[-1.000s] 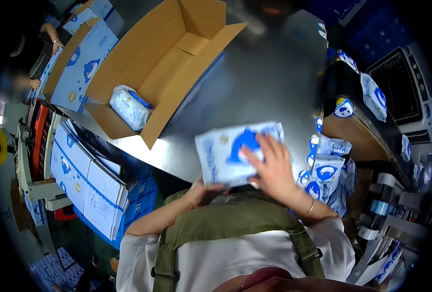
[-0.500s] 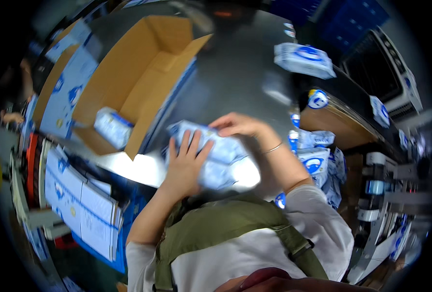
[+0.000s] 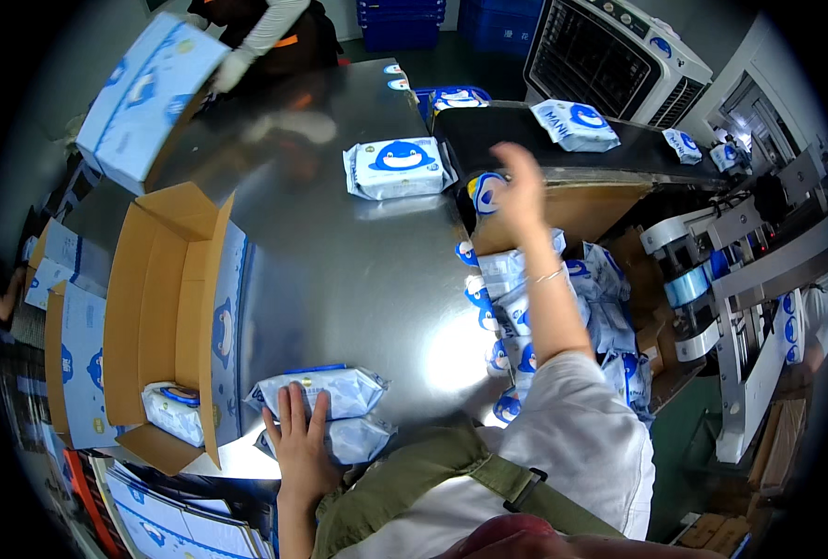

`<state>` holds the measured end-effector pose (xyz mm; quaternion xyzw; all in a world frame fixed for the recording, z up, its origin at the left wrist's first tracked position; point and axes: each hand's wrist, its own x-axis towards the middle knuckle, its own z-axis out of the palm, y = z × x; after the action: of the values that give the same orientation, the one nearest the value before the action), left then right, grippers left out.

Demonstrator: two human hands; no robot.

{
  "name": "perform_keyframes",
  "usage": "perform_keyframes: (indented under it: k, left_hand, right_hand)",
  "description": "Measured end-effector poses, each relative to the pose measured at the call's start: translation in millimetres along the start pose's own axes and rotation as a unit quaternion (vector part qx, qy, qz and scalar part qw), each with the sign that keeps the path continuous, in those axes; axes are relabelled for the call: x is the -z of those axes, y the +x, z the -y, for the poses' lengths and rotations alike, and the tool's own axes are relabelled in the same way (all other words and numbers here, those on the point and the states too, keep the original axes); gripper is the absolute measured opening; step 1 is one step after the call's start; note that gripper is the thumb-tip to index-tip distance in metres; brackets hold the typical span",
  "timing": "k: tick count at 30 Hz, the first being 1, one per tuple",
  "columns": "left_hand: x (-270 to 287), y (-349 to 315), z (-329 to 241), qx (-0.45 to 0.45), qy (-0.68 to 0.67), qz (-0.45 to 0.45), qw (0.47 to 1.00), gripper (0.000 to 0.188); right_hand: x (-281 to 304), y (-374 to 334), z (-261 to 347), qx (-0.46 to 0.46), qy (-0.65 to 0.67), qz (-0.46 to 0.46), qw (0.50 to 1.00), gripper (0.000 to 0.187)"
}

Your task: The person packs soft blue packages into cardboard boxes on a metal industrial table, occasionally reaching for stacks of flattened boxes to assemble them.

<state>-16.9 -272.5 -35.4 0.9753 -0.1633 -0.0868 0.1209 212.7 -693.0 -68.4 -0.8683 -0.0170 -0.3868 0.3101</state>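
Note:
Two white-and-blue soft packs, which look like wet wipes, lie side by side on the metal table near me. My left hand (image 3: 304, 447) rests on them, fingers spread flat over the upper pack (image 3: 344, 391) and reaching onto the lower pack (image 3: 358, 440). My right hand (image 3: 518, 191) is stretched forward over the conveyor's near edge, slightly blurred, fingers extended and holding nothing. Ahead and left of it another pack (image 3: 399, 170) lies on the table. Left of my left hand stands an open carton (image 3: 157, 298) with one pack (image 3: 173, 413) at its near end.
More packs (image 3: 574, 124) ride on the black conveyor belt (image 3: 488, 130) at right. Below it, several packs fill a cardboard box (image 3: 572, 212). At the far left, a person's gloved hand (image 3: 232, 70) is at a blue-white carton (image 3: 148, 102). Folded cartons (image 3: 181, 517) stack at lower left.
My right hand has left the packs and reached forward to the right. My left hand stays on them. The view has turned, bringing the conveyor and the person with a carton into sight.

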Motion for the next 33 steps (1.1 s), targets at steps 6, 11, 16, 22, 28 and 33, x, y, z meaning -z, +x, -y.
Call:
perform_keyframes:
  k: [6,11,16,22,28,33]
  left_hand:
    - [-6,3,4,-0.012,-0.024,-0.019,0.999,0.089]
    - [-3,0,4,-0.011,-0.052,-0.042,0.998,0.091]
    - [-1,1,7,-0.004,-0.011,-0.028,1.000,0.093]
    - [-6,1,11,-0.021,0.002,-0.030,0.999,0.093]
    - [-8,-4,18,-0.034,0.008,-0.015,0.999,0.093]
    - [5,10,26,-0.111,-0.004,0.014,0.994,0.093]
  right_hand:
    - [79,111,-140,-0.020,-0.382,0.093,0.919,0.092]
    - [5,139,-100,0.010,-0.351,0.228,0.908,0.093]
    - [-94,136,-6,0.156,-0.271,0.172,0.934,0.084]
    - [-126,119,53,0.108,-0.185,0.360,0.908,0.077]
    - [-35,-45,140,0.224,-0.124,0.318,0.913,0.098]
    - [-16,-80,165,0.238,-0.139,0.345,0.897,0.106]
